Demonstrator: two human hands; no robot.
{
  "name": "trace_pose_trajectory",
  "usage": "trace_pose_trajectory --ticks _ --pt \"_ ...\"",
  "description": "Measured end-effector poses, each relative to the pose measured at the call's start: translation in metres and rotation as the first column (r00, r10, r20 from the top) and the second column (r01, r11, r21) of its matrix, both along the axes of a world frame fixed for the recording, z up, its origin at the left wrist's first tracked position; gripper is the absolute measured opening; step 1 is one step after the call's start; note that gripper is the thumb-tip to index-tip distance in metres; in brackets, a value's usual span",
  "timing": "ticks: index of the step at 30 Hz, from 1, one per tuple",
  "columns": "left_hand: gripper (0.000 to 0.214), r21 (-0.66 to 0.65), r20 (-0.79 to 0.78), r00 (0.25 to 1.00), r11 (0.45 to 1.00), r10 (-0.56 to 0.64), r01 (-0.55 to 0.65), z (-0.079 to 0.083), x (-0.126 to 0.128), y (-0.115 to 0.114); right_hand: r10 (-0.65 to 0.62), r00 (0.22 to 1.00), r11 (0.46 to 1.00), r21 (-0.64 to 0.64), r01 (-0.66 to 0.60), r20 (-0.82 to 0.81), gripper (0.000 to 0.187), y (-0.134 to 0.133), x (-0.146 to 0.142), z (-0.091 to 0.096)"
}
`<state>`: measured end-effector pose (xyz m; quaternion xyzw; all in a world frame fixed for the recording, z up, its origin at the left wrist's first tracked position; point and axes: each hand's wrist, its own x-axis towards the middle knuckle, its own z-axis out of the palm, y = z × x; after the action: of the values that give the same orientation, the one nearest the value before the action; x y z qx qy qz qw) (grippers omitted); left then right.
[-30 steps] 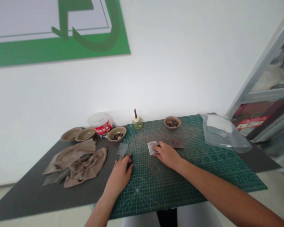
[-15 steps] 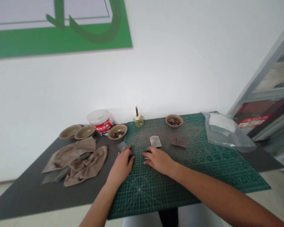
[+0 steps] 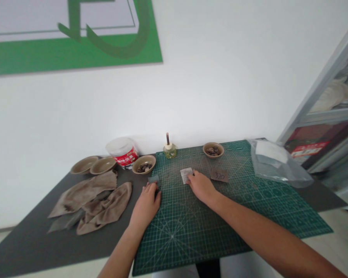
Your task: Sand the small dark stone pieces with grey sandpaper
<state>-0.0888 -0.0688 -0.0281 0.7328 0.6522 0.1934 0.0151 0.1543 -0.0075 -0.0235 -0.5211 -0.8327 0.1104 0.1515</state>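
Note:
On the left edge of the green cutting mat [image 3: 174,247], my left hand [image 3: 146,199] has its fingers closed on a small grey square that looks like sandpaper [image 3: 153,179]. The square's far part sticks out past the fingertips. My right hand [image 3: 202,187] grips the right side of a pale square of sandpaper or paper [image 3: 185,174] lying on the mat. Just right of those fingers lies a brown sandpaper piece [image 3: 219,175] marked 320. What the undersides of my fingers touch is hidden.
Behind my hands stand a bowl of small dark pieces [image 3: 144,165], a glass bottle with a brown stick [image 3: 170,150] and a second filled bowl [image 3: 213,150]. Left are brown cloths [image 3: 104,212], two more bowls [image 3: 103,166] and a red-labelled tub [image 3: 123,152]. A plastic bag [image 3: 275,160] lies right.
My right hand has moved away from me and to the right, onto the pale square, which has shifted slightly left. The grey square by my left hand has turned a little.

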Motion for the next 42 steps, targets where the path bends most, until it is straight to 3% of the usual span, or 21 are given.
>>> trace_pose_trajectory --ticks 8,10,13,17,21,25,27,29,33,35,38,42 --pt "0.016 -0.011 -0.037 0.999 1.0 0.01 -0.01 0.009 0.002 0.001 0.029 0.999 0.999 0.022 -0.028 -0.031 0.026 0.011 -0.032 0.013" --pt "0.016 -0.009 0.003 1.0 1.0 -0.001 0.001 0.01 -0.001 -0.001 0.017 0.999 0.999 0.038 -0.015 -0.05 0.027 0.01 -0.019 0.019" --pt "0.015 0.027 0.064 0.997 0.999 -0.033 0.031 0.009 -0.007 -0.004 -0.048 0.997 0.997 0.063 0.052 -0.063 0.03 0.004 0.025 0.022" --pt "0.01 0.17 0.094 0.996 0.985 0.001 -0.017 0.017 -0.01 -0.008 -0.225 0.974 0.973 0.046 0.226 -0.023 0.028 -0.004 0.083 0.006" --pt "0.013 0.279 0.18 0.983 0.957 0.029 -0.079 0.036 0.006 -0.01 -0.168 0.982 0.985 0.027 0.171 -0.084 0.031 -0.002 0.078 -0.006" --pt "0.013 0.264 0.29 0.953 0.964 -0.084 0.004 0.055 0.038 -0.009 -0.105 0.984 0.993 0.044 0.112 -0.147 0.029 0.007 0.055 0.007" --pt "0.012 0.246 0.317 0.938 0.967 -0.142 0.063 0.061 0.05 -0.007 -0.117 0.975 0.987 0.082 0.135 -0.19 0.028 0.01 0.066 0.018" --pt "0.011 0.234 0.333 0.926 0.967 -0.178 0.102 0.064 0.056 -0.005 -0.205 0.953 0.964 0.122 0.236 -0.225 0.029 0.01 0.096 0.024" --pt "0.009 0.192 0.305 0.929 0.969 -0.211 0.157 0.061 0.063 -0.004 -0.447 0.888 0.893 0.005 0.45 -0.105 0.041 0.005 0.17 0.013" --pt "0.007 0.134 0.242 0.928 0.958 -0.281 0.255 0.054 0.071 -0.002 -0.418 0.906 0.908 -0.066 0.414 -0.067 0.048 -0.002 0.189 0.001" --pt "0.007 0.021 0.141 0.892 0.902 -0.429 0.431 0.042 0.09 0.004 -0.302 0.946 0.953 -0.073 0.295 -0.12 0.05 -0.009 0.185 -0.011" --pt "0.007 -0.035 0.105 0.898 0.9 -0.428 0.434 0.031 0.103 0.016 -0.221 0.957 0.975 -0.033 0.219 -0.187 0.047 -0.007 0.152 -0.014"
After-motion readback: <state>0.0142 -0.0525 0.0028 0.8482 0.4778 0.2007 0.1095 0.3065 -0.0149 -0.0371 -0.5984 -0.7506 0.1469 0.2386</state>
